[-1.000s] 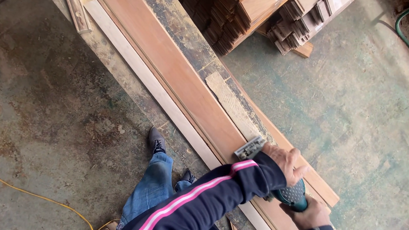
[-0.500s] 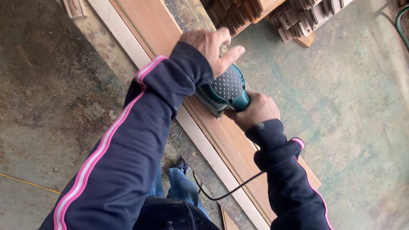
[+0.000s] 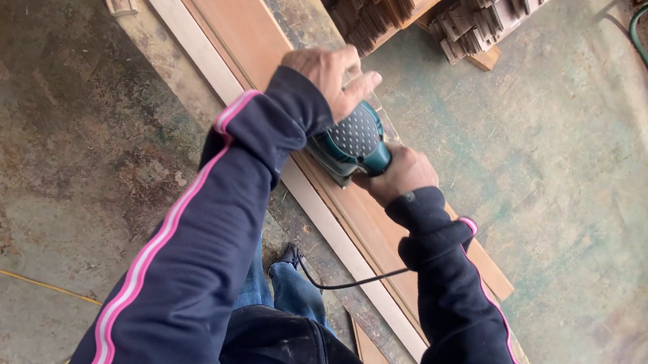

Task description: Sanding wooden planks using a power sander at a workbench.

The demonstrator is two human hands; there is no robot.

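Head view: left hand presses flat on top of teal power sander, fingers spread. Right hand closed around sander's rear grip. Sander sits on reddish board on bench. Step, as judged: sanding pass along board; next needs steady, even pressure, black cord kept off board.

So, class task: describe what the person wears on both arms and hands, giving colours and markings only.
Both arms wear long dark navy sleeves. The left sleeve carries a pink and white stripe along its length, ending in a pink cuff band; the right sleeve shows the same pink stripe. The left hand and right hand are bare, without gloves.
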